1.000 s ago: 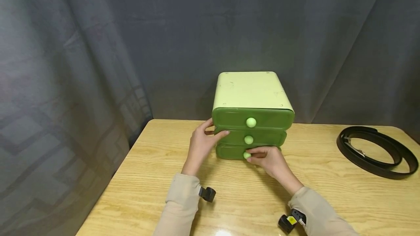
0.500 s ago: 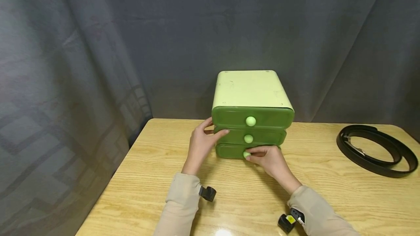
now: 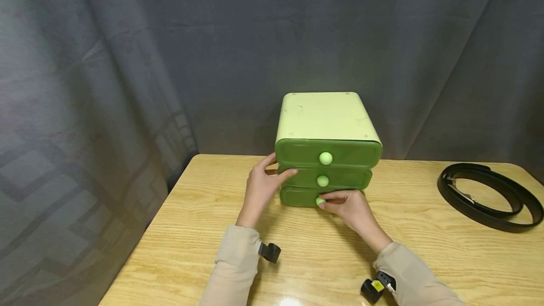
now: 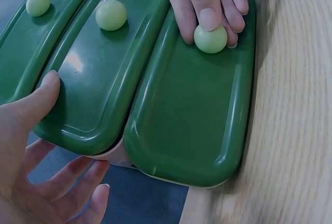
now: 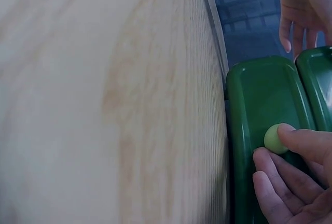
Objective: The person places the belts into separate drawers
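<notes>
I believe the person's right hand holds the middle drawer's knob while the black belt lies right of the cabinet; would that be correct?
Not quite: it isn't the middle drawer. The head view shows the right hand holding the knob of the bottom drawer; the black belt does lie right of the cabinet.

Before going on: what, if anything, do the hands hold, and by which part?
The right hand pinches the bottom drawer by its round knob. The left hand only rests its thumb on the middle drawer, fingers beside the cabinet.

3-drawer cabinet (image 3: 327, 116), belt (image 3: 478, 216) on table (image 3: 191, 259)
</notes>
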### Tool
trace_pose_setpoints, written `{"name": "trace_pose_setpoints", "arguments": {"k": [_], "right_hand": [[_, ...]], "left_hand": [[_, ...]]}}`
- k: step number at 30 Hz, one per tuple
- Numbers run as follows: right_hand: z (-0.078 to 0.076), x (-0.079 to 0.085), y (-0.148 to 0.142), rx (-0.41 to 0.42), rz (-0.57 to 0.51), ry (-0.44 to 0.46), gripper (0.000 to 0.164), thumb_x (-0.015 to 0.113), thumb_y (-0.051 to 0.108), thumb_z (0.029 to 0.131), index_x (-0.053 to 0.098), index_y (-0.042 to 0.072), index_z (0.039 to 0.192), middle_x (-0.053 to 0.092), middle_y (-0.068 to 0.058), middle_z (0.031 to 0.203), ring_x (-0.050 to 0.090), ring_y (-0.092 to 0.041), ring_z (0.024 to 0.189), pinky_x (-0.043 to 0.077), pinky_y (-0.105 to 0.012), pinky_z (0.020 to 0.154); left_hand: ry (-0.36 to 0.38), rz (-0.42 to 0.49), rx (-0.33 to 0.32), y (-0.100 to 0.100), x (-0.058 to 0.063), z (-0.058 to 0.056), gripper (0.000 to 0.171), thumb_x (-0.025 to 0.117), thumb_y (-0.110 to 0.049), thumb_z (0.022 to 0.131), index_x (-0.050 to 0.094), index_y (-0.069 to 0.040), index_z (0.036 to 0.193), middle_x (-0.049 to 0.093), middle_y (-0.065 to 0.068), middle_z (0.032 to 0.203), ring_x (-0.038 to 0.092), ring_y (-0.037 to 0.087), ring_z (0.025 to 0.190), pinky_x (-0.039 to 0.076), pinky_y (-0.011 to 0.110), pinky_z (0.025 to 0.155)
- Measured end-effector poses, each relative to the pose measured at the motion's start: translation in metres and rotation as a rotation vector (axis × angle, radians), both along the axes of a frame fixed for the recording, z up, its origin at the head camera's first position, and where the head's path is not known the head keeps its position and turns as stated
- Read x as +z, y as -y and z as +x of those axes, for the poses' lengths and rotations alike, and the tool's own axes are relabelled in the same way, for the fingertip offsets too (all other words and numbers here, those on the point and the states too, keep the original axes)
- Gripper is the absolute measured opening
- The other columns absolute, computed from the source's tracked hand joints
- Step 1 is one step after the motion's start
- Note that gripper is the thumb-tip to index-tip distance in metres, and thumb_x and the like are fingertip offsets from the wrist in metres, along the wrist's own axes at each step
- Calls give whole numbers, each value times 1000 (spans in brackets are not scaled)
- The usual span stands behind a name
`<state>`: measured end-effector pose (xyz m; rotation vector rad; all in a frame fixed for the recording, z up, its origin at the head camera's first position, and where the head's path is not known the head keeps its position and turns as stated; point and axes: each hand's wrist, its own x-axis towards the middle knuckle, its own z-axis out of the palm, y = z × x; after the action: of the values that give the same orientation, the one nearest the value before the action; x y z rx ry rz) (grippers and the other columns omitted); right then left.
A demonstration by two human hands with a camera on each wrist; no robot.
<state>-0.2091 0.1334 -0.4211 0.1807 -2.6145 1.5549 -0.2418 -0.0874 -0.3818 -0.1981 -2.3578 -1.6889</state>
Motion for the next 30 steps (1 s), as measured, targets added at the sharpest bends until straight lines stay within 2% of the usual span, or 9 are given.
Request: {"name": "trace_pose_setpoints", "arguments": {"k": [7, 19, 30], "right_hand": [[-1, -2, -1, 11, -20, -1, 14, 82, 6, 81, 79, 1, 94, 74, -15, 99, 72, -24, 88, 57, -27, 73], [1, 1, -1, 17, 13, -6, 14, 81, 8, 82, 80, 2, 95, 74, -14, 99, 72, -23, 88, 57, -28, 72], [0, -1, 0, 19, -77, 11, 16, 81, 4, 82, 78, -3, 96, 73, -17, 98, 72, -22, 84, 57, -25, 69]], "left_hand": [[2, -2, 3, 0, -1, 0, 60, 85, -37, 79, 63, -25, 134, 63, 3, 127, 65, 29, 103, 56, 38, 79], [5, -8, 1, 0, 0, 0, 59, 84, -37, 80, 63, -25, 134, 63, 3, 127, 65, 28, 103, 56, 37, 78], [2, -9, -2, 1, 0, 0, 59, 85, -37, 79, 64, -25, 133, 63, 3, 127, 64, 29, 104, 56, 37, 78]]}}
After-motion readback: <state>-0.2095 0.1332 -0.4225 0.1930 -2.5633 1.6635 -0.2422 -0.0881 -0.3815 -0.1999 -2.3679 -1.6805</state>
